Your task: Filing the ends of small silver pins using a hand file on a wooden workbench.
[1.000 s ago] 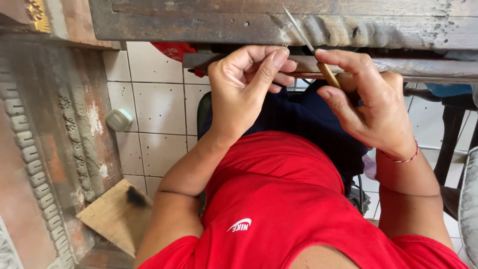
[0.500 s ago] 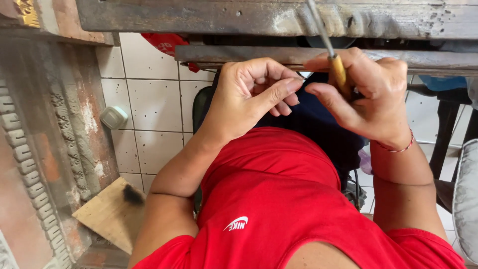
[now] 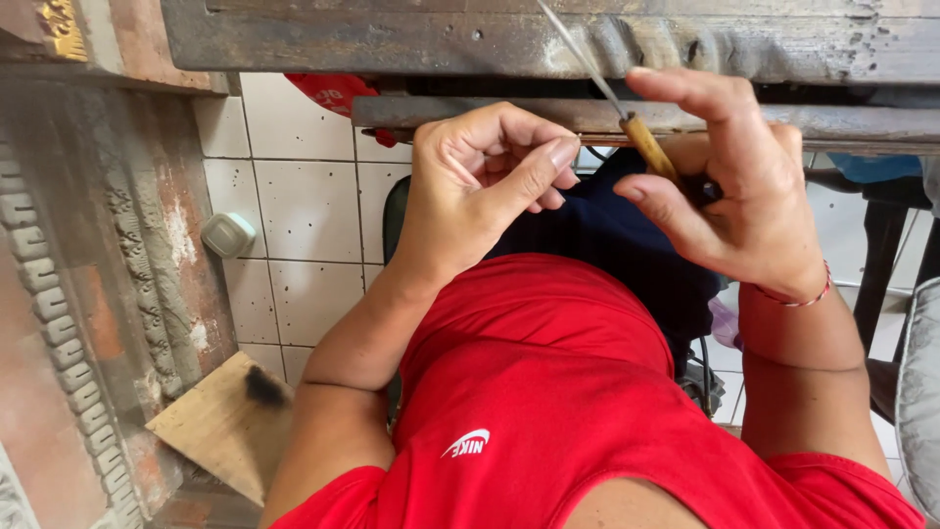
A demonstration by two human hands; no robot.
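At upper right the right hand [image 3: 729,196] holds a wooden-handled carving tool [image 3: 627,108] against the wooden beam [image 3: 392,39]; the left hand [image 3: 485,186], loosely curled, holds nothing

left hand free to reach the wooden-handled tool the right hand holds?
Probably yes. The left hand is loosely curled and holds nothing, close beside the tool in the right hand, with nothing between them.

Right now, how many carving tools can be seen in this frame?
1. A thin metal-bladed tool with a wooden handle is held in the right hand, its blade angled up against the weathered wooden beam. The left hand is empty. Others may lie out of view.
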